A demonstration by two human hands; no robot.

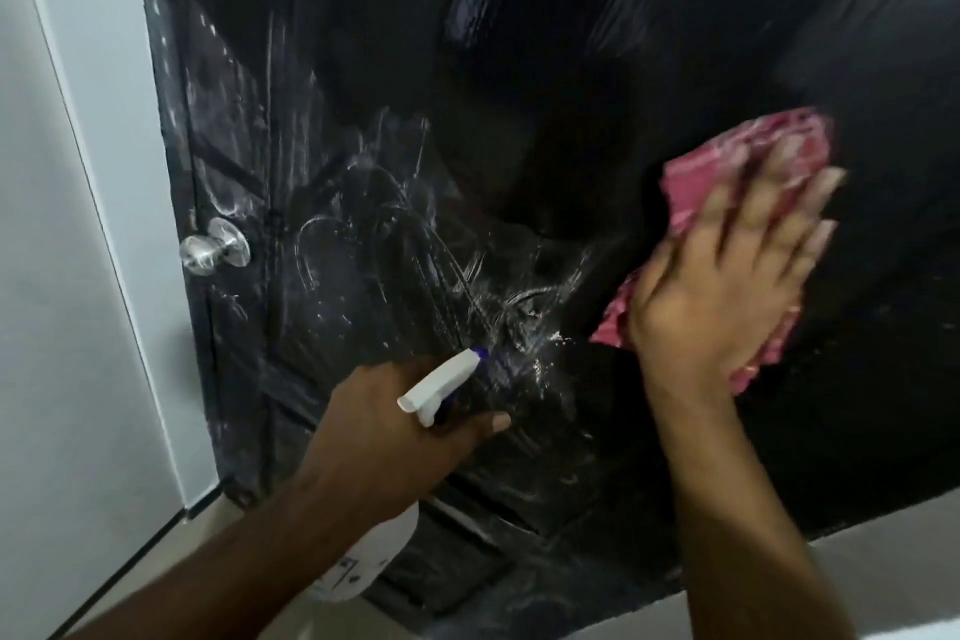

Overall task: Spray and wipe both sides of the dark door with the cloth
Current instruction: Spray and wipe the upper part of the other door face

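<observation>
Door (519,68) streaked, cloth (748,146) pressed, label unreadable

My left hand (395,426) grips the neck of a white spray bottle (441,387), its nozzle aimed at the dark door (519,42) from close by. White streaks (395,234) and droplets smear the door's left half, from beside the round metal knob (215,247) across to the nozzle. My right hand (727,286), blurred, presses a red cloth (748,146) flat against the door with fingers spread. A pale wall (67,276) borders the door's left edge.
</observation>
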